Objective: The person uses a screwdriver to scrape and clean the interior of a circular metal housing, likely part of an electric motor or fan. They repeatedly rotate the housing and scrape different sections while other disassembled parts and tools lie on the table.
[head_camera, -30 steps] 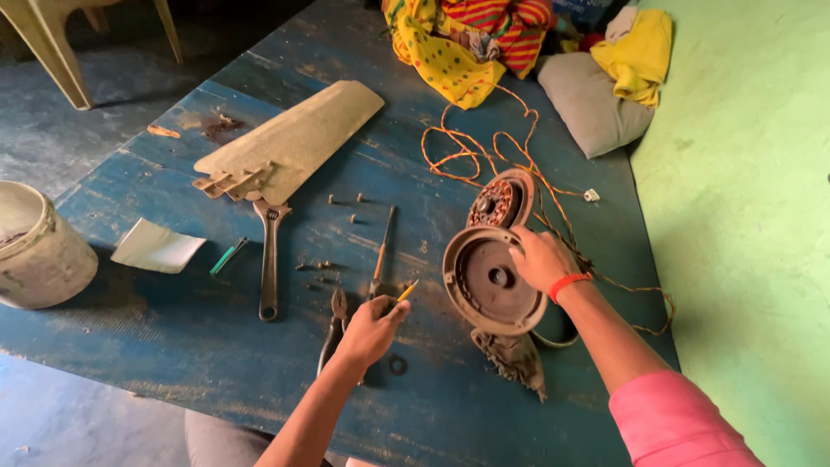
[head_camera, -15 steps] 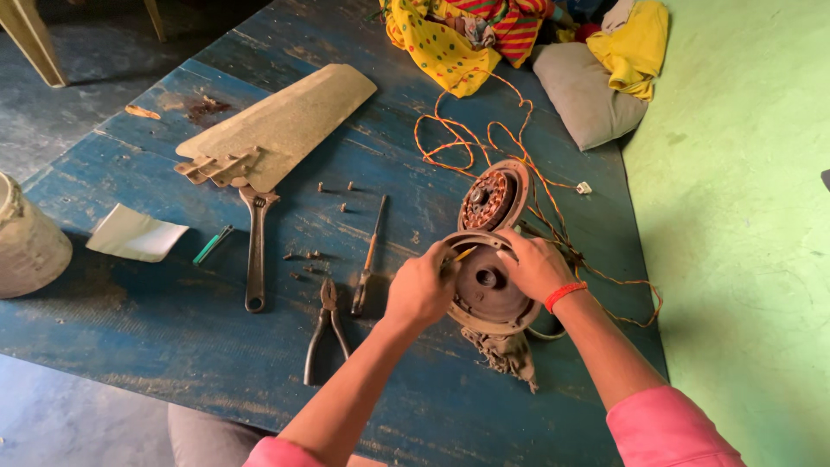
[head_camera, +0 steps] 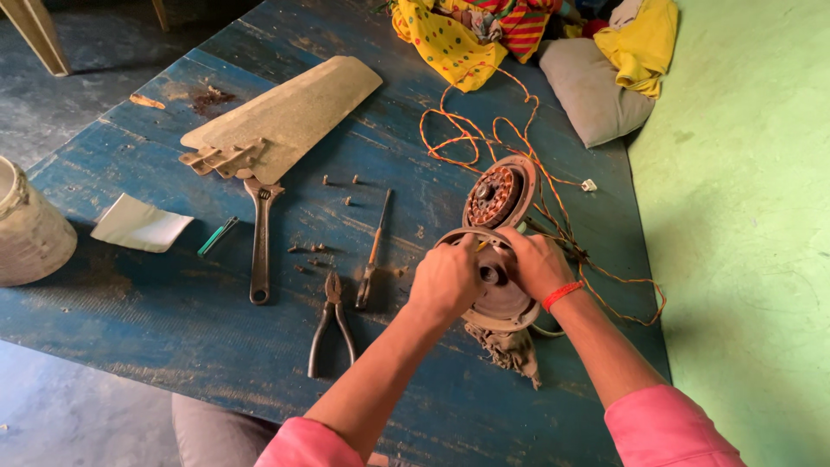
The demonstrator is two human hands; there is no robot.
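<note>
I have both hands on the round fan motor housing (head_camera: 501,298), which sits on the blue table (head_camera: 173,320) just right of the frame's centre. My left hand (head_camera: 447,278) is curled over its near-left rim, fingers closed on the edge, with a small yellowish tip showing between the hands; I cannot tell what that is. My right hand (head_camera: 538,262), an orange band at its wrist, grips the right rim with bent fingers. Just above the housing, touching its upper edge, the copper-wound stator (head_camera: 495,195) leans tilted, and orange wire (head_camera: 484,138) loops from it toward the upper centre and trails right around my forearm. A grey rag (head_camera: 512,353) pokes out below the housing. Left of my left hand lie a screwdriver (head_camera: 373,251) and pliers (head_camera: 331,322), then an adjustable wrench (head_camera: 259,238), with loose screws (head_camera: 339,182) scattered between them. A fan blade (head_camera: 290,112) stretches across the upper left. At the far left stand a white bucket (head_camera: 30,229) and a white card (head_camera: 138,223). Coloured cloths (head_camera: 467,30) and a grey cushion (head_camera: 592,95) crowd the top right.
</note>
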